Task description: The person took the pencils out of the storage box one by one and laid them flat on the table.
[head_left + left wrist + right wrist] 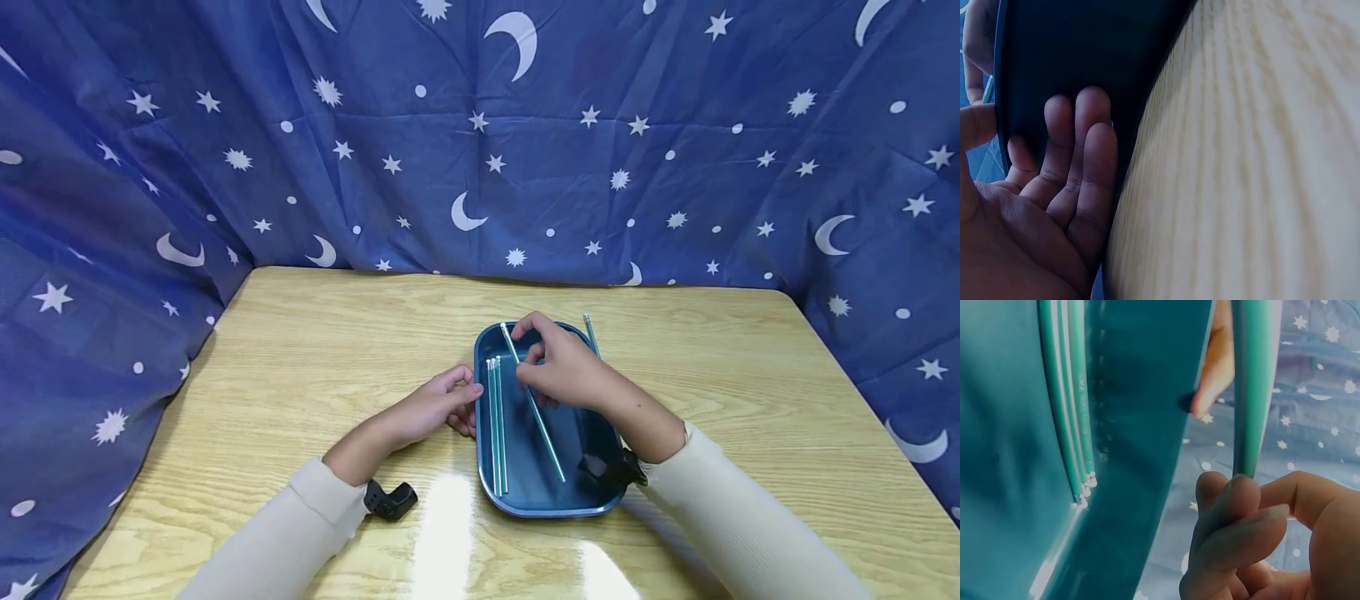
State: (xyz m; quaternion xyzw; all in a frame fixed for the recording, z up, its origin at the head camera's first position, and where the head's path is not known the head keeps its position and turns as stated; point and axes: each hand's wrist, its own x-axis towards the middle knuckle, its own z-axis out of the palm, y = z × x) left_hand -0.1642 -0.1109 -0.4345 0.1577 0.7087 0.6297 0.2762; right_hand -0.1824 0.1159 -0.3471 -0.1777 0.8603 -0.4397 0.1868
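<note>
A dark blue-green tray point(577, 496) sits on the table. My left hand point(438, 406) grips its left side, thumb at the rim and the other fingers point(1094, 162) against the outer wall. My right hand point(562, 364), above the tray, pinches a green pencil point(545, 433) between thumb and fingertips. That pencil slants, its pale end up and away from me. Three more green pencils point(497, 429) lie side by side along the tray's left inner wall, also visible as green pencils point(1066, 394) in the right wrist view.
Another pencil point(591, 335) shows at the tray's far right edge, partly hidden behind my right hand. The light wooden table point(360, 325) extends around the tray. A blue curtain point(555, 167) with moons and stars hangs behind it and along both sides.
</note>
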